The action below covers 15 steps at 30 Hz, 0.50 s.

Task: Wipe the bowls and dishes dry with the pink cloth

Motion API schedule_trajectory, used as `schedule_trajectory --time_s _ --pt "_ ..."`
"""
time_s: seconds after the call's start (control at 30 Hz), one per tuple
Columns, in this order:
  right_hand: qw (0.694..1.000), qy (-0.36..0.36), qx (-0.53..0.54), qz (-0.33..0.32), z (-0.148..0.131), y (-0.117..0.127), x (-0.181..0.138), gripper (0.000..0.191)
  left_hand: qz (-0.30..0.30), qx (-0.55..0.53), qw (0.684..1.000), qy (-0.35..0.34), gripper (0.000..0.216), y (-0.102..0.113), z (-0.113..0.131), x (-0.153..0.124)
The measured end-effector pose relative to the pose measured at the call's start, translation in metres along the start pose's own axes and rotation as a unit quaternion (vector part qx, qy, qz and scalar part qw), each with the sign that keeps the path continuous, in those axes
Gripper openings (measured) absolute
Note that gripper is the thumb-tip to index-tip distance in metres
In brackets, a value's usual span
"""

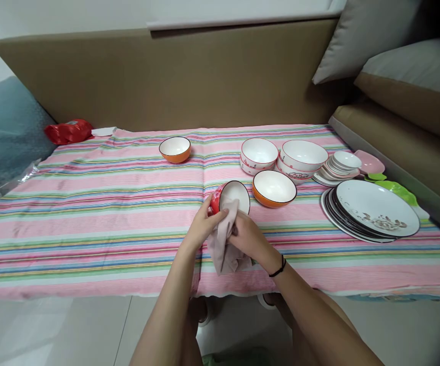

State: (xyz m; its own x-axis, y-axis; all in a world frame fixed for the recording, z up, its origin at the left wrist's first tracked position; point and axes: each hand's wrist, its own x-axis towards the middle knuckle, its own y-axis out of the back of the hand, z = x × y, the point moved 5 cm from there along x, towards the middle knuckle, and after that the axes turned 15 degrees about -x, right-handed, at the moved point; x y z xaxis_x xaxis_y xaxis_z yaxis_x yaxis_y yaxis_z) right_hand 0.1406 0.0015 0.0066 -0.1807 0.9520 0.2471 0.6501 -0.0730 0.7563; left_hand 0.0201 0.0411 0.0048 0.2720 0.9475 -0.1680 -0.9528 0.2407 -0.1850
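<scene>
A red bowl (pixel 215 199) with a white inside and dark rim is tilted toward me, gripped at its left side by my left hand (pixel 203 223). My right hand (pixel 247 235) holds a pale pinkish cloth (pixel 222 249), pressed against the inside of the bowl, with the rest hanging below. Some of its fingers are hidden by the cloth. Just right of the red bowl stands an orange bowl (pixel 274 189) with a white inside. Another orange bowl (pixel 175 149) sits farther back on the left.
Striped cloth (pixel 90 229) covers the surface. Behind the near orange bowl are stacked white bowls (pixel 259 152) and larger ones (pixel 304 155). To the right lie small dishes (pixel 344 165), a stack of plates (pixel 376 208) and a green leaf-shaped dish (pixel 399 192). A red package (pixel 69 132) lies back left.
</scene>
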Motion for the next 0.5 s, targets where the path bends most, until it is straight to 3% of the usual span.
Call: schedule_trajectory --time_s 0.1,0.17,0.27,0.37,0.5 --pt "0.996 -0.048 0.013 0.072 0.003 0.009 -0.006 0.029 0.016 0.01 1.0 -0.013 0.062 0.004 0.0 0.002" --pt "0.988 -0.068 0.098 0.096 0.003 0.01 -0.01 0.031 0.026 0.014 0.999 -0.016 0.055 0.006 0.0 0.004" --pt "0.974 -0.074 0.212 0.042 -0.004 0.0 -0.013 0.031 0.038 0.014 0.999 -0.021 0.048 0.007 -0.002 0.005" --pt "0.98 -0.041 0.189 -0.046 -0.016 -0.01 -0.012 0.038 0.046 0.022 0.999 -0.016 0.047 0.006 -0.003 0.005" --pt "0.99 0.052 0.112 -0.061 -0.029 -0.016 -0.006 0.084 0.013 0.042 0.998 -0.05 0.047 0.0 0.0 0.004"
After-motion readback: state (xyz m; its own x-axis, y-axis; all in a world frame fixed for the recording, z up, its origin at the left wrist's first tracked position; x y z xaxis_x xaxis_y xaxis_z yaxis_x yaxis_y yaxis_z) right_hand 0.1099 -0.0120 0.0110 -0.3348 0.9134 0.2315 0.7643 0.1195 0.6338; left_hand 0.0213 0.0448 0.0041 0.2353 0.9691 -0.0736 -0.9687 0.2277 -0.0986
